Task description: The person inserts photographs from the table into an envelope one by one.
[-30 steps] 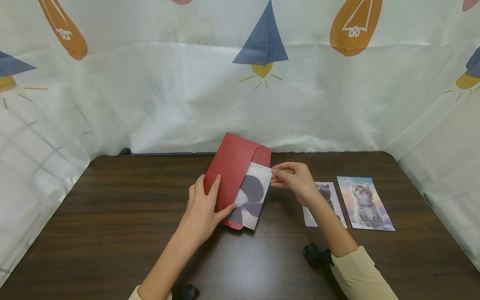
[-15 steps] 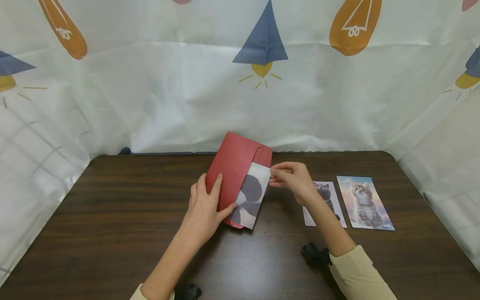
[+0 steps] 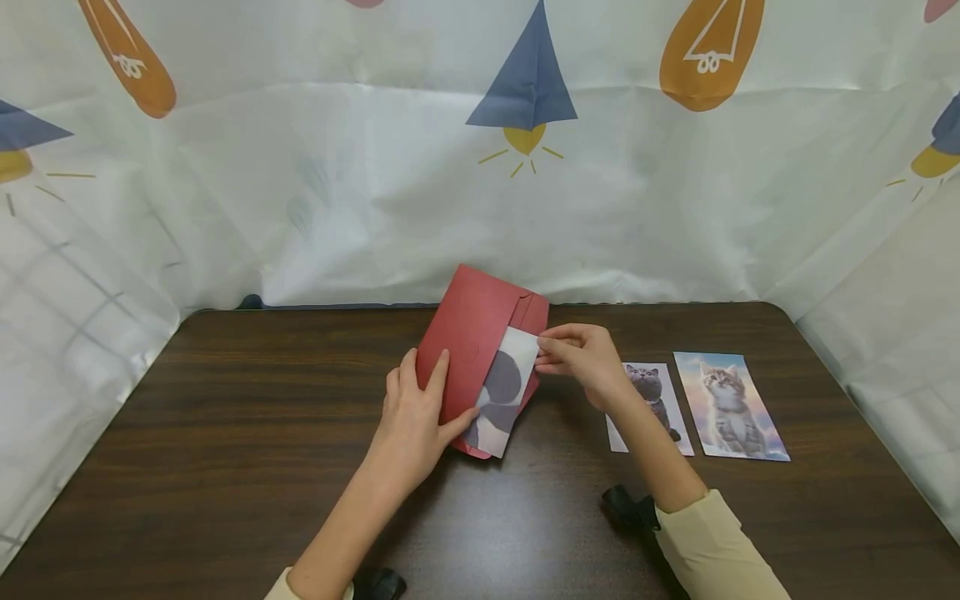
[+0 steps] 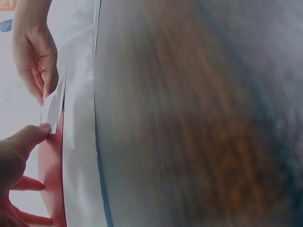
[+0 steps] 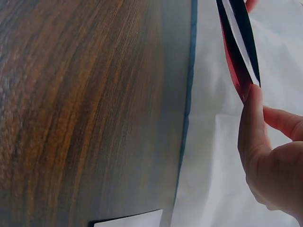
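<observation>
A red envelope is held tilted above the middle of the dark table. A white card with grey rounded shapes sits partly inside it, its right part sticking out of the opening. My left hand grips the envelope at its lower left, thumb by the card at the opening and fingers spread on the red face. With thumb and fingertips, my right hand pinches the card's upper right edge. In the right wrist view, the card's white edge shows between the envelope's two sides. The card's inner part is hidden.
Two cat picture cards lie at the right: a grey cat card, partly covered by my right forearm, and a kitten card. A white patterned curtain hangs behind the table's far edge. Black wrist cameras sit under both forearms.
The card has slid left, deeper into the envelope, so less of it shows. The envelope and my left hand have shifted slightly right. My right hand has moved a little left with the card.
</observation>
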